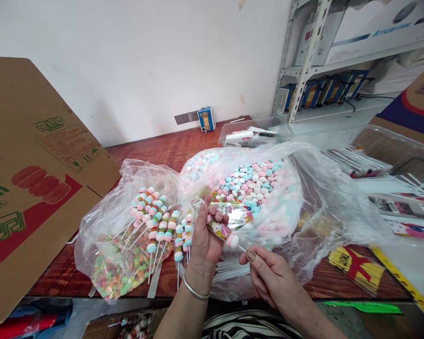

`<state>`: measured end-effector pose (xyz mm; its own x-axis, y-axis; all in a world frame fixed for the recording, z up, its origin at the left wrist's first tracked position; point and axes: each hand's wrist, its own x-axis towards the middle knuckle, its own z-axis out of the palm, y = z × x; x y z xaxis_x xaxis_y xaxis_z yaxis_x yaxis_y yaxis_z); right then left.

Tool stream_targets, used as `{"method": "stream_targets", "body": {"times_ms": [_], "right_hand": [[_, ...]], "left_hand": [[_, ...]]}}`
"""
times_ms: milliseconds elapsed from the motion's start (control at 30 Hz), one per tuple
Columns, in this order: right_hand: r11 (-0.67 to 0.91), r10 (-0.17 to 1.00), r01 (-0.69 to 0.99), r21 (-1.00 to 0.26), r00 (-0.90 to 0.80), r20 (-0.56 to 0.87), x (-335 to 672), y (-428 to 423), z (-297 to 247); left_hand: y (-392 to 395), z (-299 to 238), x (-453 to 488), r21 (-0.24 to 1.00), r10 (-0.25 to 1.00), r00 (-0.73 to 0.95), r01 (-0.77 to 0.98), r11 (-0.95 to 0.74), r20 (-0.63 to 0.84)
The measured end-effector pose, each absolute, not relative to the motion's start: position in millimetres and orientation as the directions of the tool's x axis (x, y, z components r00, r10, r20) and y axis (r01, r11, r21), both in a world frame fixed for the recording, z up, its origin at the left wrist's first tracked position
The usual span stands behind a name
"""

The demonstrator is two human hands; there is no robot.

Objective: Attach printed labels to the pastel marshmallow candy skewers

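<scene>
My left hand [205,238] is closed around a shiny printed plastic wrapper [235,215]. Out of the wrapper's lower end pokes a marshmallow skewer [234,241] with pink and white pieces, the rest covered. My right hand [270,273] pinches the skewer's white stick between thumb and forefinger. Just behind both hands, an open clear bag holds many pastel marshmallows [256,181]. To the left of my left hand, several finished skewers [159,219] of marshmallows and gummies lie on a bag of colourful gummies [122,270].
A big cardboard box [38,188] stands at the left. At the back are a clear plastic bin [286,129] and a small blue device [207,119]. White sticks [229,271] lie under the bag's front. Flat printed wrappers [404,207] lie at the right, near metal shelving [309,61].
</scene>
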<state>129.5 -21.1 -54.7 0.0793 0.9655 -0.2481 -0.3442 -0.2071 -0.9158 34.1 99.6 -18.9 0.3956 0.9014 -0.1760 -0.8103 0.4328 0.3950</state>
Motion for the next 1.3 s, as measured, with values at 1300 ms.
{"method": "stream_targets", "body": {"times_ms": [1300], "right_hand": [[-0.177, 0.936, -0.381, -0.908, 0.22, -0.275, 129.5, -25.8, -58.3]], "left_hand": [[92.1, -43.2, 35.3, 0.522, 0.829, 0.402, -0.645, 0.558, -0.389]]}}
